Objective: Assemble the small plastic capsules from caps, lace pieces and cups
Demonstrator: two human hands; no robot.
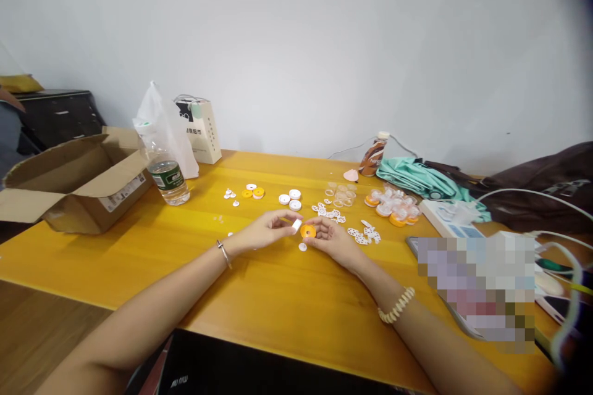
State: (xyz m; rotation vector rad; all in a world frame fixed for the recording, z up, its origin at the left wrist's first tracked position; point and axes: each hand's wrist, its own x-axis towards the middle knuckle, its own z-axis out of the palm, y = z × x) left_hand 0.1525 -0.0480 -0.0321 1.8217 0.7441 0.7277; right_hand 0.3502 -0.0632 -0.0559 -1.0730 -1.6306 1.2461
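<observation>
Between the fingers of my left hand [271,229] is a small white round cap [297,226], tilted on its edge. My right hand [334,242] pinches an orange disc [308,231] with a hole in its centre, close beside the white cap. Just below the disc lies a small white round piece [302,247] on the table. Beyond my hands sit several white round caps [294,195] and orange discs [252,193]. Right of them are white perforated discs [365,233], clear rings [343,194] and a pile of orange and clear assembled pieces [393,207].
An open cardboard box [88,179], a water bottle [167,176] and a paper bag [206,133] stand at the left. At the right are a drink bottle [373,155], green cloth [421,180], a white box [451,220], cables and a blurred-out device [472,287].
</observation>
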